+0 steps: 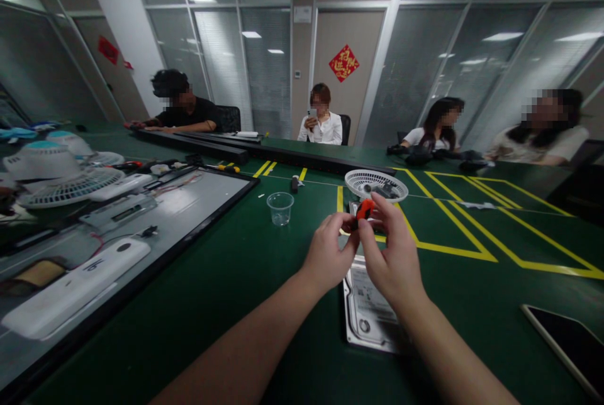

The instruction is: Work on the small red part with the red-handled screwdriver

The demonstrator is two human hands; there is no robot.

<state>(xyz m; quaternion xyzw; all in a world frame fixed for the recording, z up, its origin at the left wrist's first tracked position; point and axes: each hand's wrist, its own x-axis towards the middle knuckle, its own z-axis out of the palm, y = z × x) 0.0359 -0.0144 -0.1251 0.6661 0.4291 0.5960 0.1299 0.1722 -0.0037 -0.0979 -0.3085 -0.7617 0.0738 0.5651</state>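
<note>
A: Step in hand?
B: Looks like handling a small red-and-black piece (365, 209), held above the far end of the hard drive (370, 307). Left hand (330, 253) and right hand (392, 248) both pinch it, fingers closed; exact contact partly hidden.
A: Next move?
B: Calls for a steady two-handed grip, I judge, wrists kept off the drive.
A: Room?
B: Green worktop (212, 292) stretches left to the black-framed panel (207, 197). Tighter ahead: white grille (353, 183) just beyond, clear cup (280, 209) forward-left. Phone (570, 348) well right.
</note>
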